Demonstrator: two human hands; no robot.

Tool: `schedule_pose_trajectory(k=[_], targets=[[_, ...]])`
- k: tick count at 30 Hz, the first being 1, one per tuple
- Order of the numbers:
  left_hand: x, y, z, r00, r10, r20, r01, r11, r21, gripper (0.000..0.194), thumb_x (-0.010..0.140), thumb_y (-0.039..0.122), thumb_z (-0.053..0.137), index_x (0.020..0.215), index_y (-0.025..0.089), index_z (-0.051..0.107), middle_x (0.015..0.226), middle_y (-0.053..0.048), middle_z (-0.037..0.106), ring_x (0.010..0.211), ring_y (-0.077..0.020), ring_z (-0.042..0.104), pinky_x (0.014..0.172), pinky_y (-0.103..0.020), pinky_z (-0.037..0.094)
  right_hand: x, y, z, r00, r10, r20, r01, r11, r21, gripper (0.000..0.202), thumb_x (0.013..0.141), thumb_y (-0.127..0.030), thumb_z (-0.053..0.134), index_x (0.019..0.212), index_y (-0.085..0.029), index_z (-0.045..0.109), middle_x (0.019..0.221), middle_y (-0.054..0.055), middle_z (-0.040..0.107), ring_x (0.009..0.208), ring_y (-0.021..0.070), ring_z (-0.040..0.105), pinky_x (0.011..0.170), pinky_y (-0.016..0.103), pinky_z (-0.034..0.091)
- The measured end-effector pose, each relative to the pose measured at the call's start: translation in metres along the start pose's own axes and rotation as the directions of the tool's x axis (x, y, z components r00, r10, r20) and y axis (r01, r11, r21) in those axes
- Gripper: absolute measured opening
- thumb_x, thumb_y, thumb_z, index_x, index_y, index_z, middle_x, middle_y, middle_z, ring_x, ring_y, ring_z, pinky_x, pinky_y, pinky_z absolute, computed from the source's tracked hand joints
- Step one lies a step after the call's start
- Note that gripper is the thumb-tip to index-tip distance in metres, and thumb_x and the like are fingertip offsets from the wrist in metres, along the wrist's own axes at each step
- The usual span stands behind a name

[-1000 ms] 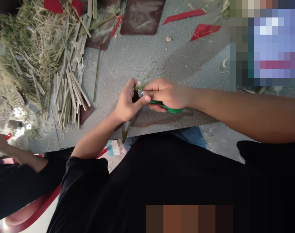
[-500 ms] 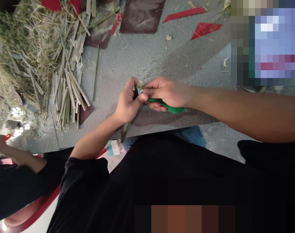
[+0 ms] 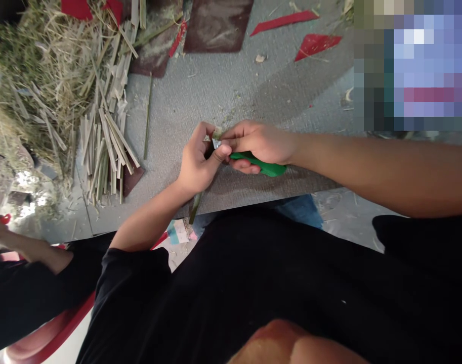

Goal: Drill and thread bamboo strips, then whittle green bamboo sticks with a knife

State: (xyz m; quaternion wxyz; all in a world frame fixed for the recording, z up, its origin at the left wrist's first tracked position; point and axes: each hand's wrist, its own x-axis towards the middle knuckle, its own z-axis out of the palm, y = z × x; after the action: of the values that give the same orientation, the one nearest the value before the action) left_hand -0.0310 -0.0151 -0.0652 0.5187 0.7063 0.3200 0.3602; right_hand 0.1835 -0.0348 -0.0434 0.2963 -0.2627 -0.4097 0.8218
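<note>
My left hand (image 3: 198,162) is closed around a flat, greenish plant strip (image 3: 195,208). The strip's lower end points down past my wrist, over the table's near edge, and its pale upper end (image 3: 218,131) shows between my two hands. In my closed right hand (image 3: 263,144) is a green-handled tool (image 3: 270,168), its handle lying along the palm. A small shiny metal part (image 3: 216,144) shows by my left thumb, against the strip. My fingers hide most of the metal, so the tool's exact kind cannot be made out. Both hands meet just above the grey tabletop (image 3: 170,126).
At left lies a bundle of cut plant strips (image 3: 107,151) beside a heap of dry shavings (image 3: 59,76). Dark brown sheets (image 3: 217,25) and red scraps (image 3: 317,46) lie at the back. A co-worker's arm (image 3: 37,253) shows at far left, next to a red chair (image 3: 44,338).
Both hands keep their grips and stay almost in place. The metal part by my left thumb shows slightly more. The whole view has shifted a little.
</note>
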Motion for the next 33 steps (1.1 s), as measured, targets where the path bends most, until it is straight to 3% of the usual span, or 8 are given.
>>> schedule_pose_trajectory(k=[5,10,15,20,24,28,31,33], targets=[[0.001,-0.001,0.002,0.996,-0.022,-0.091,0.025,0.999,0.03,0.06,0.099,0.082,0.076,0.103,0.026,0.057,0.065,0.008,0.052,0.054,-0.0098,0.056,0.05,-0.026,0.041,0.001,0.0,0.011,0.991,-0.06,-0.123,0.055,0.998,-0.043,0.042,0.114,-0.043,0.078,0.086,-0.018,0.062,0.057,-0.004,0.053,0.04,0.0096,0.049,0.037,0.021,0.036],[0.003,0.001,0.001,0.99,-0.009,-0.138,0.016,0.998,0.056,0.06,0.098,0.079,0.08,0.099,0.026,0.053,0.068,0.008,0.051,0.054,-0.008,0.049,0.05,-0.026,0.035,0.001,0.0,0.019,0.929,-0.23,-0.291,0.199,0.971,-0.134,0.043,0.123,-0.031,0.061,0.081,-0.019,0.058,0.058,-0.003,0.053,0.043,0.0102,0.05,0.041,0.022,0.039],[0.004,-0.001,0.0,0.996,-0.018,-0.089,0.023,0.998,0.052,0.062,0.092,0.073,0.091,0.101,0.026,0.052,0.069,0.009,0.052,0.052,-0.0072,0.051,0.048,-0.025,0.033,0.0,0.0,0.013,0.93,-0.271,-0.248,0.231,0.957,-0.178,0.046,0.123,-0.043,0.064,0.085,-0.019,0.06,0.062,-0.003,0.053,0.047,0.0111,0.052,0.045,0.024,0.043],[0.008,-0.004,0.0,0.998,-0.068,-0.008,0.068,0.996,-0.063,0.062,0.094,0.075,0.088,0.103,0.026,0.05,0.069,0.007,0.063,0.055,-0.0102,0.063,0.049,-0.024,0.042,0.003,0.004,0.009,0.95,-0.244,-0.195,0.201,0.956,-0.216,0.049,0.122,-0.047,0.065,0.082,-0.02,0.056,0.061,-0.003,0.054,0.047,0.0115,0.053,0.045,0.025,0.043],[0.011,-0.002,0.0,0.996,-0.094,0.004,0.094,0.991,-0.096,0.066,0.091,0.077,0.09,0.101,0.027,0.048,0.066,0.008,0.062,0.054,-0.0102,0.061,0.049,-0.024,0.044,0.005,0.007,0.007,0.947,-0.271,-0.172,0.221,0.939,-0.262,0.049,0.123,-0.047,0.063,0.082,-0.021,0.056,0.061,-0.002,0.057,0.049,0.0129,0.056,0.047,0.025,0.044],[0.014,0.002,0.0,0.996,-0.085,-0.029,0.082,0.994,-0.066,0.065,0.091,0.076,0.091,0.099,0.026,0.05,0.065,0.006,0.064,0.05,-0.0083,0.055,0.046,-0.023,0.04,0.007,0.009,0.004,0.921,-0.338,-0.194,0.249,0.893,-0.375,0.068,0.118,-0.07,0.063,0.072,-0.021,0.055,0.06,0.001,0.058,0.052,0.0119,0.054,0.048,0.025,0.041],[0.015,0.005,-0.001,0.994,-0.109,-0.006,0.108,0.99,-0.086,0.065,0.091,0.078,0.089,0.096,0.026,0.051,0.062,0.007,0.063,0.041,-0.0065,0.049,0.038,-0.022,0.034,0.01,0.006,0.001,0.946,-0.271,-0.176,0.179,0.893,-0.413,0.072,0.118,-0.077,0.057,0.074,-0.02,0.059,0.062,0.002,0.06,0.049,0.0125,0.052,0.048,0.029,0.04],[0.017,0.005,-0.002,0.99,-0.139,0.001,0.139,0.985,-0.105,0.066,0.091,0.08,0.088,0.094,0.026,0.05,0.059,0.008,0.062,0.036,-0.0063,0.047,0.034,-0.022,0.031,0.01,-0.002,0.002,0.956,-0.235,-0.178,0.115,0.853,-0.509,0.073,0.122,-0.074,0.045,0.077,-0.019,0.064,0.065,0.004,0.062,0.053,0.0144,0.054,0.053,0.031,0.042]])
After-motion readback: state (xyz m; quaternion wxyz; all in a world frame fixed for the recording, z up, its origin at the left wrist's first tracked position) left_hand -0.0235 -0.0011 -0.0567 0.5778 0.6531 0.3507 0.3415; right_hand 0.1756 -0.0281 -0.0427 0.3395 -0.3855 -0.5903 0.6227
